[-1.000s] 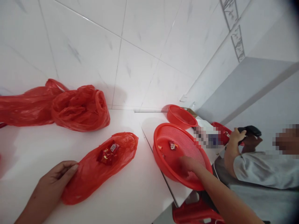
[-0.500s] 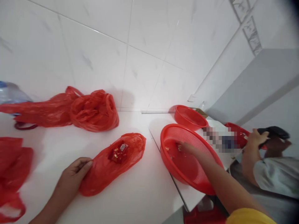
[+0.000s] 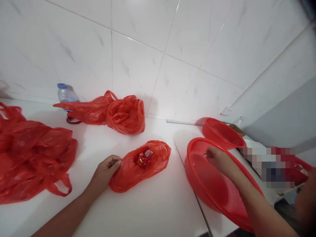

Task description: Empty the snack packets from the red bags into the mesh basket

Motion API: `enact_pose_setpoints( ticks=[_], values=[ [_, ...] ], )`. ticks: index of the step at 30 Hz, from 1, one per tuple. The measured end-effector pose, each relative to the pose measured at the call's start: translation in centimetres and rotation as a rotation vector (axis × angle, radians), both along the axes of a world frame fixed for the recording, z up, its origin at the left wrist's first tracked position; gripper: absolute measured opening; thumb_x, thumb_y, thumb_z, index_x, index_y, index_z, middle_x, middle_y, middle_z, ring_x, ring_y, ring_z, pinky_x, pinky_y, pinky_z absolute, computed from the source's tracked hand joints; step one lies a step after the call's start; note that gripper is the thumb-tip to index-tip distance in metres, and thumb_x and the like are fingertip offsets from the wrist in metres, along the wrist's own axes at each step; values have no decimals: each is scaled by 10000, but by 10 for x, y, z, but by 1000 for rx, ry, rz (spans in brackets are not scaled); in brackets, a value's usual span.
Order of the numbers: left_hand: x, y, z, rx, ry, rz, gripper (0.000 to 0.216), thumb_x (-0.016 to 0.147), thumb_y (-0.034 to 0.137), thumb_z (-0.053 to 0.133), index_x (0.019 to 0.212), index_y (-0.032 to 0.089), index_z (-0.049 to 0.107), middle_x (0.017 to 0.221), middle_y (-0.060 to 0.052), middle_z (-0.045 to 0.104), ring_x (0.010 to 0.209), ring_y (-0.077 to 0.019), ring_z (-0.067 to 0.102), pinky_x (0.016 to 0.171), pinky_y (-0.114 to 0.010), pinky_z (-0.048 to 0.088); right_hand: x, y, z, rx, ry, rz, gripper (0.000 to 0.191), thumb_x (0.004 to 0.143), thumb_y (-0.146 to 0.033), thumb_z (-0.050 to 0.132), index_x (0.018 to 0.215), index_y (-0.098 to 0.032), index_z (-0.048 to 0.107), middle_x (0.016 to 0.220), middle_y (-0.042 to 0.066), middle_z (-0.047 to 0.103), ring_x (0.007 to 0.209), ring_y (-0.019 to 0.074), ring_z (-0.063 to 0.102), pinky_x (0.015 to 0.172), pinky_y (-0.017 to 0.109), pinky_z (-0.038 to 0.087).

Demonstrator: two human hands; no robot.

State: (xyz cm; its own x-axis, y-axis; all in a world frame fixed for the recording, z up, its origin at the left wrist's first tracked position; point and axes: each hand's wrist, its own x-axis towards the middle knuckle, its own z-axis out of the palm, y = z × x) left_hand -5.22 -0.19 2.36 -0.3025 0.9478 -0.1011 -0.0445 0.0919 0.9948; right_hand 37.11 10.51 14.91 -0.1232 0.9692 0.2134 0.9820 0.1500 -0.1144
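Observation:
My left hand [image 3: 108, 169] is closed, thumb against fingers, on the near left edge of a red plastic bag [image 3: 125, 177]. The bag lies on the white table with its mouth spread, and several small shiny red packets [image 3: 144, 158] show inside. My right hand [image 3: 218, 159] is inside a red plastic colander [image 3: 209, 194] with perforated sides. Its fingers are curled together, and a small pale, shiny bit shows at the fingertips; its kind is too small to make out. The forearm covers part of the colander's right side.
Crumpled red bags [image 3: 37, 154] lie at the left, and more red bags [image 3: 125, 115] sit by the tiled wall. Behind them stands a clear bottle [image 3: 64, 93] with a blue cap. Beyond the colander is a red basin [image 3: 222, 133]. A blurred person's arm [image 3: 306, 197] shows at far right.
My right hand has closed and drawn up from the colander's bottom toward its rim. My left hand keeps hold of the bag. The view has swung left, so everything appears shifted right.

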Motion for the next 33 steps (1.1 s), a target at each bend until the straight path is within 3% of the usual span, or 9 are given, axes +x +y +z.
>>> enact_pose_setpoints(
  ticks=[3,6,9,14,17,21,24,30,33],
  values=[
    [0,0,-2,8,-11,-16,321,697,505,632,755,193,581,627,24,563,545,-128,512,502,-223,409,-40,-22,18,110,64,63,57,777,-267,531,811,-235,563,854,31,616,677,165,554,573,267,389],
    [0,0,-5,22,-29,-16,295,723,480,622,746,191,563,611,38,540,537,-110,483,497,-204,383,-93,-48,18,170,244,237,95,804,-289,530,875,-242,572,919,49,609,730,178,573,596,273,421],
    [0,0,-7,53,-46,-9,280,742,458,617,734,188,540,595,51,516,529,-96,455,496,-190,362,-148,-64,-3,99,443,449,127,804,-213,510,917,-243,559,910,39,595,737,172,573,614,279,445],
    [-1,-1,-9,75,-78,-4,272,755,446,611,736,188,526,560,64,481,493,-83,414,472,-181,327,-212,-67,-44,-102,571,498,161,786,-238,576,943,-272,568,946,14,590,757,173,586,643,304,477],
    [-1,-2,-8,76,-110,-17,271,755,446,616,749,189,532,587,57,509,515,-88,442,491,-187,354,-216,-62,-57,-119,543,453,318,743,-299,646,1053,-302,576,1068,20,576,853,206,593,708,354,493],
    [0,-2,-6,60,-142,-41,276,749,448,628,776,190,535,659,39,564,571,-102,495,535,-203,400,-193,-49,-69,61,596,270,293,834,-352,524,1112,-266,557,1136,69,528,920,223,568,757,387,496],
    [1,-2,-2,51,-144,-45,298,735,460,636,799,189,528,687,30,568,599,-113,516,549,-213,415,-175,-39,-79,180,639,127,397,836,-386,503,1189,-204,505,1192,123,473,993,248,540,802,408,491],
    [-7,-21,7,-38,147,41,532,683,494,663,1107,219,498,925,-20,547,761,-160,560,660,-279,483,-157,-25,-100,46,764,40,643,788,-489,544,1322,-163,395,1311,156,421,1079,270,526,845,397,488],
    [-9,-41,10,-172,235,-22,722,681,499,669,1284,250,363,993,-42,520,748,-167,560,562,-268,476,-152,-13,-111,1,854,7,733,760,-525,557,1355,-142,366,1330,170,425,1082,273,538,834,377,490]
  ],
)
